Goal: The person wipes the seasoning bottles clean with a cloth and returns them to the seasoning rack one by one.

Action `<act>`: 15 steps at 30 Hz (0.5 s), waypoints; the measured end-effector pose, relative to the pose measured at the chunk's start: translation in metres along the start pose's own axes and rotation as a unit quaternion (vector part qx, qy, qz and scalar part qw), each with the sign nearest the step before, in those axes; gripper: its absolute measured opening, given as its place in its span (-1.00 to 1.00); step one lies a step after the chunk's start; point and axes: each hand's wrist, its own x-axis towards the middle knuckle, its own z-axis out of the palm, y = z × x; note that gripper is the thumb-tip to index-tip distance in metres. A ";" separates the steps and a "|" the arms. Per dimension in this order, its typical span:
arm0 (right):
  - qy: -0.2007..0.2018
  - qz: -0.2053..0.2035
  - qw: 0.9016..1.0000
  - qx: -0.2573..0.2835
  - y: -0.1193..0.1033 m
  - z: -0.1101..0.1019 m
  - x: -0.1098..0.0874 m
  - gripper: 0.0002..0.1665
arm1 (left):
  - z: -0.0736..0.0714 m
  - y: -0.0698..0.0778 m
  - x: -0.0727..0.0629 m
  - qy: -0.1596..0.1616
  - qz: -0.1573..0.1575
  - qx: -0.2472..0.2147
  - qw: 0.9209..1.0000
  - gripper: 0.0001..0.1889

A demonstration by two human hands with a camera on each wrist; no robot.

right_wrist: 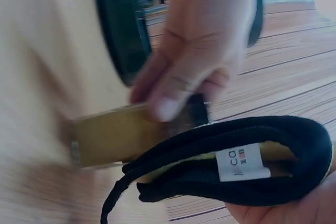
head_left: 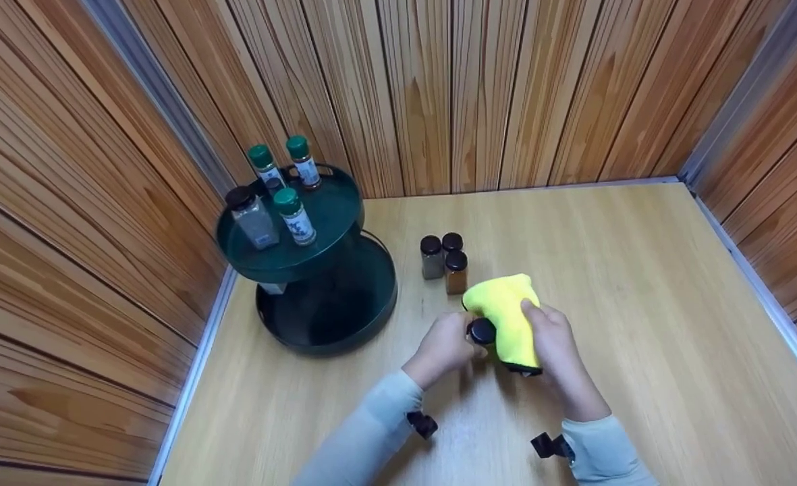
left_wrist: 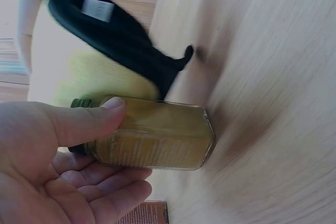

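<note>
My left hand (head_left: 447,344) grips a glass spice jar (left_wrist: 157,140) filled with yellow-brown powder. Its black cap (head_left: 482,331) points up at the head camera, and in the left wrist view the thumb presses the jar near the neck. The right hand (head_left: 555,344) holds a folded bright yellow cloth (head_left: 506,314) with black edging, thumb on its near side. A white tag (right_wrist: 239,162) shows inside the fold. The cloth is right against the jar's side, above the table.
Three black-capped spice jars (head_left: 456,271) stand together beyond the hands. To the left is a dark green two-tier round rack (head_left: 331,233), with green-capped bottles (head_left: 295,217) and a black-capped jar (head_left: 253,219) on top. Wood-panelled walls (head_left: 479,94) enclose the table (head_left: 641,270).
</note>
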 end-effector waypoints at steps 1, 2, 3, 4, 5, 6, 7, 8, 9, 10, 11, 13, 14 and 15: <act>-0.001 -0.004 1.000 0.005 -0.001 0.001 -0.001 -0.53 | 0.000 0.000 -0.001 0.002 0.004 0.000 1.000 -0.67; -0.001 -0.006 1.000 0.008 -0.001 0.001 -0.002 -0.53 | -0.001 -0.001 -0.002 0.004 0.006 -0.002 1.000 -0.67; 0.000 -0.005 1.000 0.011 0.001 0.002 -0.001 -0.53 | -0.001 -0.001 -0.003 0.005 0.009 -0.002 1.000 -0.68; 0.001 -0.004 1.000 0.013 0.004 0.003 0.000 -0.53 | -0.001 -0.001 -0.003 0.006 0.012 -0.003 1.000 -0.68; 0.005 -0.002 1.000 0.015 0.007 0.004 0.001 -0.54 | -0.001 -0.001 -0.004 0.006 0.013 -0.004 1.000 -0.69; 0.009 0.001 1.000 0.015 0.011 0.004 0.003 -0.54 | -0.001 -0.001 -0.004 0.006 0.015 -0.002 1.000 -0.69; 0.014 0.006 1.000 0.011 0.016 0.005 0.005 -0.54 | -0.001 -0.001 -0.003 0.004 0.013 -0.002 1.000 -0.70; 0.019 0.011 1.000 0.003 0.020 0.005 0.008 -0.54 | -0.001 -0.001 -0.003 0.002 0.010 -0.001 1.000 -0.70; 0.021 0.015 1.000 -0.005 0.025 0.005 0.010 -0.54 | -0.001 0.000 -0.002 0.000 0.008 0.002 1.000 -0.69; 0.021 0.017 1.000 -0.014 0.029 0.005 0.012 -0.54 | -0.001 0.001 -0.002 -0.001 0.004 0.005 1.000 -0.68; 0.020 0.022 0.999 -0.023 0.032 0.004 0.014 -0.54 | -0.001 0.001 -0.001 -0.003 -0.001 0.006 1.000 -0.67; 0.012 0.029 0.999 -0.036 0.033 0.003 0.016 -0.53 | 0.000 0.002 0.000 -0.005 -0.009 0.006 1.000 -0.66; 0.007 0.031 0.999 -0.039 0.032 0.002 0.017 -0.53 | 0.000 0.003 0.000 -0.006 -0.013 0.006 1.000 -0.66; 0.001 0.032 0.999 -0.036 0.029 0.001 0.016 -0.52 | 0.001 0.003 0.000 -0.006 -0.015 0.005 1.000 -0.66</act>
